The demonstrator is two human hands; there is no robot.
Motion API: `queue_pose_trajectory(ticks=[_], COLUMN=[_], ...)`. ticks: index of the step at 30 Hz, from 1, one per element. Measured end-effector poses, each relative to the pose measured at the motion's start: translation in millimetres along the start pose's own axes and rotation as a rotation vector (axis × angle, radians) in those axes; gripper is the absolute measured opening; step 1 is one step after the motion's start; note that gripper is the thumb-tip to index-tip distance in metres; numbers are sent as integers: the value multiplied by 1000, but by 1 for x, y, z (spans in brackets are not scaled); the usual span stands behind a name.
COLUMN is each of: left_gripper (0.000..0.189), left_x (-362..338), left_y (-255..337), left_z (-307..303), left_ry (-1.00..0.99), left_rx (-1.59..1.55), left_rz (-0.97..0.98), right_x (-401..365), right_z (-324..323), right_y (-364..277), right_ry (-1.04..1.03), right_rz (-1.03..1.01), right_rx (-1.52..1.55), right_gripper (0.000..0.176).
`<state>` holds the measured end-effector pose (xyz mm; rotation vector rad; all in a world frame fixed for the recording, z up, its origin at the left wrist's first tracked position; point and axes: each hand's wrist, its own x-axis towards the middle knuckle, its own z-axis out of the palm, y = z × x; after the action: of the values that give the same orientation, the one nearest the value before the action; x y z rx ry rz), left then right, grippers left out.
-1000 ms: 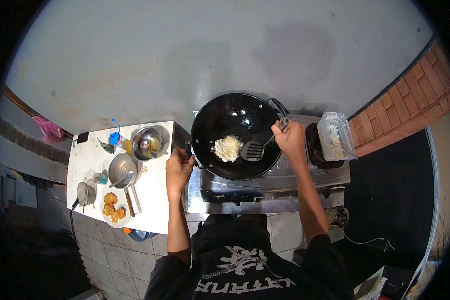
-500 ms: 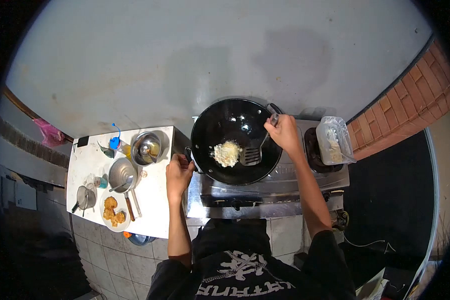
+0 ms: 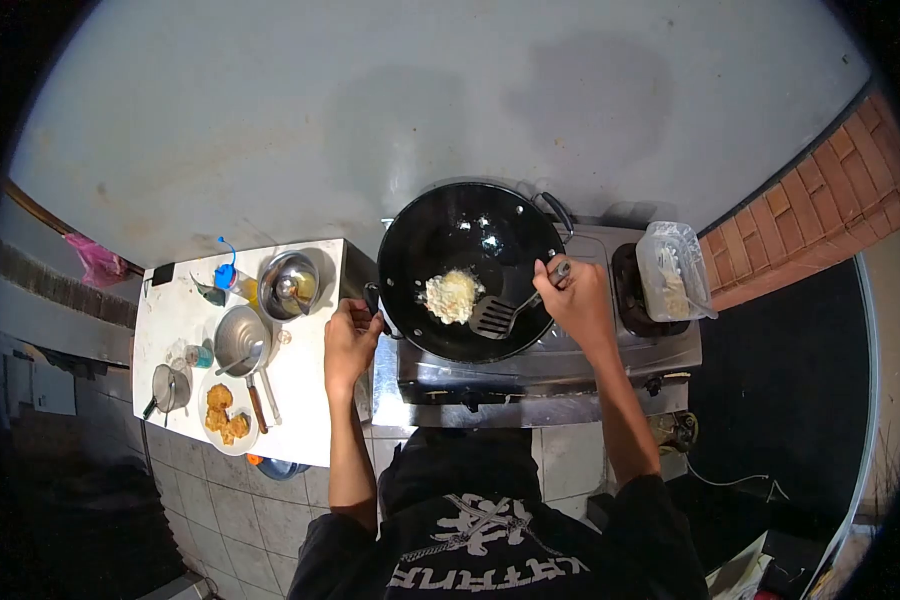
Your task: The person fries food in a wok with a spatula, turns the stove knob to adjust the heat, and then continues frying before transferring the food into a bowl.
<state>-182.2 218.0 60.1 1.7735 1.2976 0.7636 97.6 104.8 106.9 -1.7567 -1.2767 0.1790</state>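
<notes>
A black wok (image 3: pixel 430 235) sits on the gas stove (image 3: pixel 560 370). In its oil lies a pale, lumpy piece of frying batter (image 3: pixel 451 297), left of the wok's middle. My right hand (image 3: pixel 582 300) is closed around the handle of a slotted metal spatula (image 3: pixel 494 316), whose blade rests low in the wok right at the batter's edge. At the wok's left side, my left hand (image 3: pixel 352 345) is closed on the wok's loop handle (image 3: pixel 373 298). The second loop handle stands at the upper right of the rim.
On the white table (image 3: pixel 310 400) at left are a plate (image 3: pixel 240 445) of golden fried pieces, a metal bowl (image 3: pixel 290 285) with a ladle, a saucepan (image 3: pixel 240 335), a strainer (image 3: pixel 170 388) and a blue-capped bottle (image 3: pixel 226 277). A clear plastic container (image 3: pixel 673 275) stands on the stove's right side.
The spatula blade has shifted slightly left against the batter, and my right hand has turned and dropped lower. The wok has tilted or turned a little. My left hand keeps its hold.
</notes>
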Motion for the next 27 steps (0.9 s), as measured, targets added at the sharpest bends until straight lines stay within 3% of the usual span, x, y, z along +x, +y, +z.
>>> queue_pose_trajectory(ticks=[4, 10, 12, 20, 27], left_gripper=[23, 22, 23, 25, 26], left_x=[-1, 0, 0, 1, 3], left_y=[3, 5, 3, 1, 0], left_z=[-1, -1, -1, -5, -7], left_ry=[-7, 5, 7, 8, -46], left_rx=[33, 58, 45, 30, 14], left_rz=[6, 28, 28, 30, -11], right_x=[11, 30, 32, 33, 23], right_z=[2, 19, 22, 16, 19], right_y=[-12, -11, -12, -7, -7], right_ry=[20, -23, -73, 30, 70], right_rz=[64, -51, 24, 199, 135], right_rx=[-109, -123, -70, -161, -136], right_gripper=[39, 37, 36, 41, 41])
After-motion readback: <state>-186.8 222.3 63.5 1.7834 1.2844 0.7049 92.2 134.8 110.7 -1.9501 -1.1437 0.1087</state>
